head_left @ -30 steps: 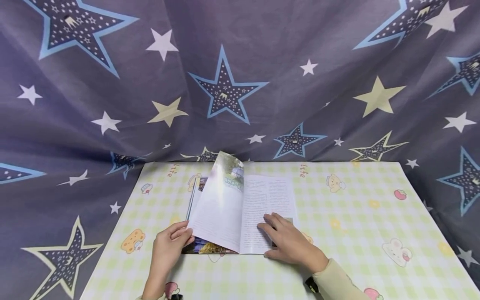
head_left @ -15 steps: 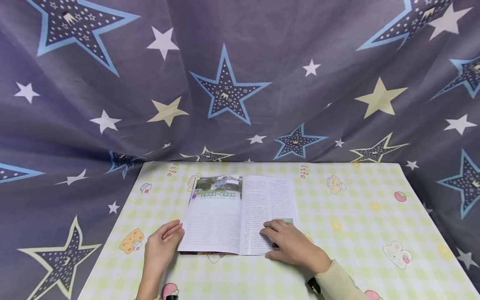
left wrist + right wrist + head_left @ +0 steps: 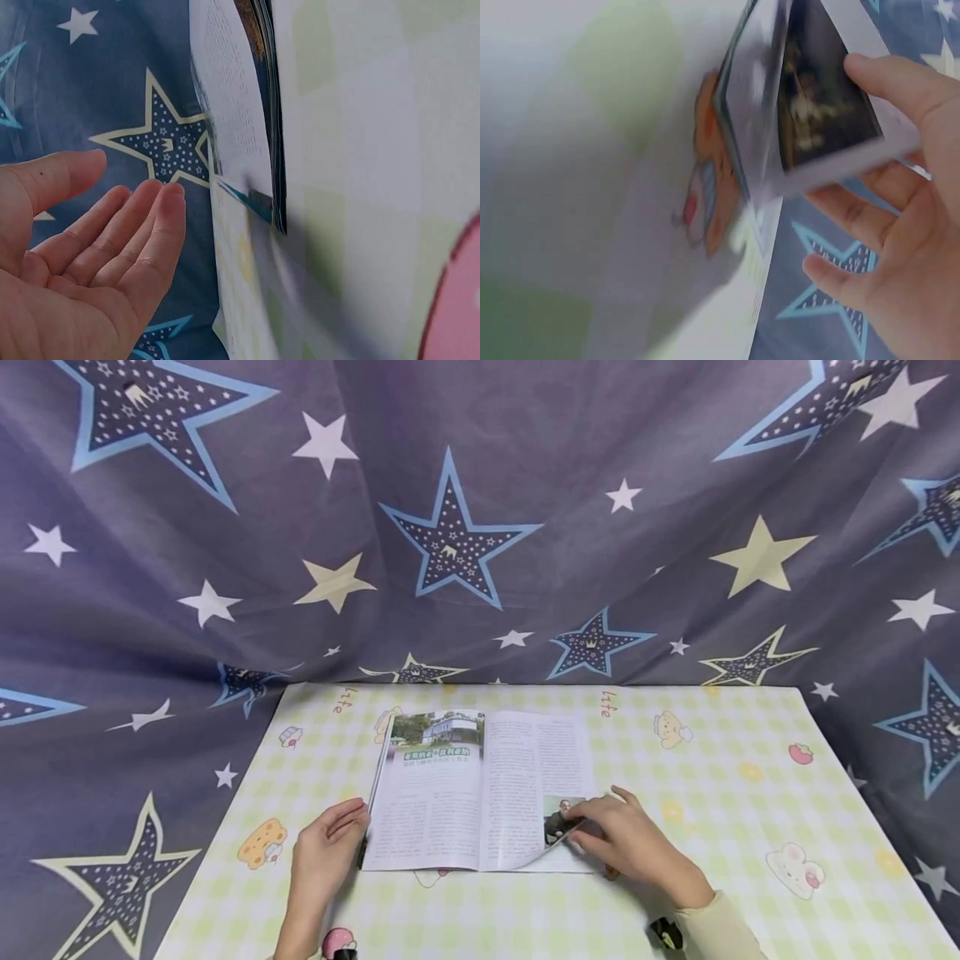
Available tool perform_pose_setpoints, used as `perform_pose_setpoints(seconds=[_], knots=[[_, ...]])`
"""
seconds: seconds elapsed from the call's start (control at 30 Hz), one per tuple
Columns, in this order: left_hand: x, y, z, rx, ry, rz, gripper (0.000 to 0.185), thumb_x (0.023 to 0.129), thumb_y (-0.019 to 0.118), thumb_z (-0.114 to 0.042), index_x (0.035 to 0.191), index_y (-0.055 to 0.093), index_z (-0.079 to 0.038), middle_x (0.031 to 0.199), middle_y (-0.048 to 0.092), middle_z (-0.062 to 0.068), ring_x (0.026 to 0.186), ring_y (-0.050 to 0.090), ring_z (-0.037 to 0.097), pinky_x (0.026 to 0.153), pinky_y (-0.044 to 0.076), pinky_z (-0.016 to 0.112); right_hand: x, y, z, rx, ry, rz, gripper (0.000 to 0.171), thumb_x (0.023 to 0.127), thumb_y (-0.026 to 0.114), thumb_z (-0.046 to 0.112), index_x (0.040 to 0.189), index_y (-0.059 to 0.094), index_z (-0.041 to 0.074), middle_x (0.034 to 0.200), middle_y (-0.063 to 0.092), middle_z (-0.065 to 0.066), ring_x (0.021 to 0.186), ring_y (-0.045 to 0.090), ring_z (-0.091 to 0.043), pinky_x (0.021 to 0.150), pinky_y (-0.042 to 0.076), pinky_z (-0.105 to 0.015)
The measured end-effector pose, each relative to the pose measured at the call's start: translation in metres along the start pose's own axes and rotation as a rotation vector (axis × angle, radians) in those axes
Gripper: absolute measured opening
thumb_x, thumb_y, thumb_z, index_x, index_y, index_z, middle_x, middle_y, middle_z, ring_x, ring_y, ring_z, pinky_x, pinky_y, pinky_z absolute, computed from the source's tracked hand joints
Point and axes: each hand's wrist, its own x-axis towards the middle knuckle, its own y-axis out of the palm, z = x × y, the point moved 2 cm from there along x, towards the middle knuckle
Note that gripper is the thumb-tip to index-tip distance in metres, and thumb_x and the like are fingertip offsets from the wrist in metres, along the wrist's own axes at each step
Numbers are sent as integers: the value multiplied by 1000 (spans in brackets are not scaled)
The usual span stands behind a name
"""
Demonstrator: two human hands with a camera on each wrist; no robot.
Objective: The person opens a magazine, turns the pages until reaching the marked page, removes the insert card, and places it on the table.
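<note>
On green-checked tabletop [image 3: 712, 777]: our right hand [image 3: 637, 843] pinches corner of open glossy paper magazine [image 3: 480, 789]; our left hand [image 3: 322, 852], fingers relaxed, rests beside left edge.

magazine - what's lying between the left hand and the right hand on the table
In the head view only the open magazine lies between them: the left hand sits at its left edge, and the right hand pinches the lifted lower right page corner.

Soft, even light fills the head view, with no glare; faint shadows lie beneath the magazine [image 3: 480, 793] at 6 o'clock. Wide-angle distortion bows the star curtain [image 3: 480, 527] toward 3 and 9 o'clock. Both wrist views are blurred: the tablecloth [image 3: 375, 187] smears out of focus, and the right one is softest at 9 o'clock.
</note>
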Motion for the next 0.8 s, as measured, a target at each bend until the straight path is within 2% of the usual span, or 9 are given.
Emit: perform_pose_setpoints(seconds=[0.1,0.2,0.27,0.37,0.5,0.63,0.7,0.8], knots=[[0,5,-2,-15,9,22,31,97,67,-13,125,67,0,116,71,15,105,69,22,79,53,11,-3,-3,-7,-2,36,-90,33,87,80,32,114,72,14,110,71,4,103,65,-16,101,43,-57],[-1,12,-7,-32,29,43,30,96,68,-11,124,67,1,116,71,15,105,69,24,80,53,12,-5,-2,-9,-26,92,-177,40,84,83,36,110,67,11,100,66,1,84,60,-14,81,51,-40],[-2,19,-10,-43,48,54,30,95,69,-10,123,67,2,114,71,15,104,70,24,80,53,13,-5,-1,-9,-30,139,-221,41,82,84,36,103,61,10,90,59,1,73,51,-10,66,48,-30],[-2,31,-16,-71,82,76,29,95,70,-9,120,68,3,112,72,15,103,70,25,81,54,14,-3,1,-6,0,178,-263,41,81,85,33,94,53,12,81,50,1,64,39,-8,54,38,-24],[-3,47,-26,-111,124,120,27,94,71,-9,118,69,3,110,73,13,101,70,23,84,55,18,4,5,1,47,119,-306,35,83,85,27,91,54,12,85,56,0,68,48,-12,57,43,-25],[-6,63,-37,-147,153,170,28,93,72,-11,117,70,3,108,73,10,101,70,21,85,55,20,11,8,9,56,5,-349,30,83,84,22,95,59,11,101,62,0,88,61,-16,68,54,-31],[-9,70,-43,-172,168,198,29,93,73,-13,117,70,3,108,73,10,101,70,21,86,55,21,14,9,12,58,-44,-373,30,82,84,19,97,60,10,107,63,-1,99,63,-17,75,56,-34],[-12,81,-51,-213,194,242,32,93,74,-18,118,70,3,108,73,11,101,70,21,87,55,22,18,11,18,76,-97,-393,29,82,84,15,97,59,11,114,62,-4,108,62,-20,81,57,-37]])
